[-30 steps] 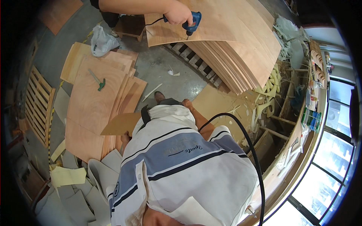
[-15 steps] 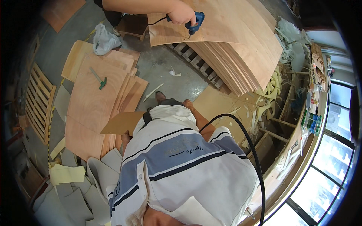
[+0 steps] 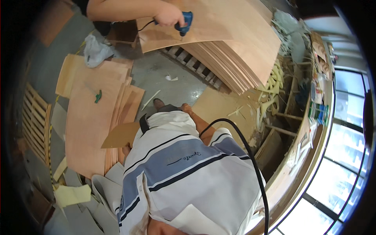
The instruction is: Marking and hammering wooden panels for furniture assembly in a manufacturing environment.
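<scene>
One blue power tool (image 3: pixel 184 21), hand (image 3: pixel 169 16) gripping

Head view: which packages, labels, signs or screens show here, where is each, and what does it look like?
No screens or signs.
Small boxes: on the long workbench at right; green and blue, blocky, too small to tell more.
White bag: on the floor at upper left, by the veneer stack; crumpled, plain.
Shirt print: a short dark script mark on the blue stripe of the person's striped shirt.

veneer sheets (image 3: pixel 90 129) on perhaps concrete floor (image 3: pixel 164 70)
</scene>
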`<state>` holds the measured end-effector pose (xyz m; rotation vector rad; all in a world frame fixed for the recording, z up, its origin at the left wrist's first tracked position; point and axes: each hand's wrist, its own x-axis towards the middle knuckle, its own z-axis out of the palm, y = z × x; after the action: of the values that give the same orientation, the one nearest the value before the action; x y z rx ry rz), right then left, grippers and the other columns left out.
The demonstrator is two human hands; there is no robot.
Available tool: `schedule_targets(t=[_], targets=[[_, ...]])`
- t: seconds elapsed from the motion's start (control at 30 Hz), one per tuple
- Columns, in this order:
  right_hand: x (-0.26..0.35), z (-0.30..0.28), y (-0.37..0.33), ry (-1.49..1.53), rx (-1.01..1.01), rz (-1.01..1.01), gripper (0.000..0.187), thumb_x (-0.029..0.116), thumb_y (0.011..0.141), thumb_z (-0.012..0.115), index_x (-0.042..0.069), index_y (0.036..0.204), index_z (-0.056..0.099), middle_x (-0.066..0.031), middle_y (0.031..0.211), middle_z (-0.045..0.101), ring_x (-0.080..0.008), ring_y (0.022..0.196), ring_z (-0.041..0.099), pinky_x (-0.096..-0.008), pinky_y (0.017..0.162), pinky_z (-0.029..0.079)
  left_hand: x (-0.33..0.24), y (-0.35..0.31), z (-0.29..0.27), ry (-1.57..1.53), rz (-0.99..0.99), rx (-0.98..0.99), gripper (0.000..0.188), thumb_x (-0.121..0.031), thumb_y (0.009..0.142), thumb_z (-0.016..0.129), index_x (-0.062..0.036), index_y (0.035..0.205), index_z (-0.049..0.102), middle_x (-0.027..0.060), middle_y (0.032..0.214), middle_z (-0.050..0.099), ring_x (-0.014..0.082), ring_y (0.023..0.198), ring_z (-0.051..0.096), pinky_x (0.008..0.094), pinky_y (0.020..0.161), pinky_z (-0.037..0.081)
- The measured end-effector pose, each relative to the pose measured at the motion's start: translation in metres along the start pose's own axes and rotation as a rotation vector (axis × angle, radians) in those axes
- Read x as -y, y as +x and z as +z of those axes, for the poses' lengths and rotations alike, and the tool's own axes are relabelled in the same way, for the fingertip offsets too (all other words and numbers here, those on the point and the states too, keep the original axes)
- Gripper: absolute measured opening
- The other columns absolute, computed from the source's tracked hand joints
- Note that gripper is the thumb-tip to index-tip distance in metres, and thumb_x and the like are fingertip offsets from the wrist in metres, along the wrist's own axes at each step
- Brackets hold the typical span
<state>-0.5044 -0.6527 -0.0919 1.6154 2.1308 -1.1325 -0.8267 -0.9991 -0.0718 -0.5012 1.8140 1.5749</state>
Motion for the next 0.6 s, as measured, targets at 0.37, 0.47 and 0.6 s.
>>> schedule_targets(t=[0.37, 0.47, 0.6], targets=[[-0.011, 0.002, -0.001, -0.005, 0.001, -0.052, 0.045, 0.045, 0.085, 0.058, 0.002, 0.094, 0.069, -0.0274, 0.096, 0.064, -0.0419, 0.095, 0.063, -0.0483, 0.081, 0.051, -0.001, 0.009, 0.013, -0.066, -0.122, -0.063, 0.012, -0.009, 0.074, 0.064, -0.0024, 0.067, 0.057, 0.0014, 0.069, 0.050, 0.0174, 0.065, 0.048, 0.0381, 0.061, 0.042], [0.001, 0.007, 0.000, 0.011, 0.030, -0.087, 0.045, 0.044, 0.085, 0.058, 0.002, 0.094, 0.069, -0.0273, 0.096, 0.064, -0.0419, 0.094, 0.063, -0.0483, 0.081, 0.051, -0.003, 0.022, -0.028, 0.322, -0.112, 0.042, 0.012, -0.010, 0.076, 0.064, -0.0012, 0.070, 0.058, 0.0027, 0.070, 0.051, 0.0178, 0.066, 0.049, 0.0373, 0.063, 0.043], [-0.008, 0.008, 0.004, -0.001, 0.015, -0.080, 0.044, 0.044, 0.085, 0.058, 0.002, 0.094, 0.069, -0.0272, 0.096, 0.064, -0.0419, 0.094, 0.063, -0.0484, 0.081, 0.051, -0.006, 0.023, -0.018, 0.447, -0.089, 0.105, 0.013, -0.011, 0.077, 0.065, -0.0016, 0.070, 0.059, 0.0033, 0.071, 0.053, 0.0181, 0.066, 0.049, 0.0377, 0.062, 0.042]])
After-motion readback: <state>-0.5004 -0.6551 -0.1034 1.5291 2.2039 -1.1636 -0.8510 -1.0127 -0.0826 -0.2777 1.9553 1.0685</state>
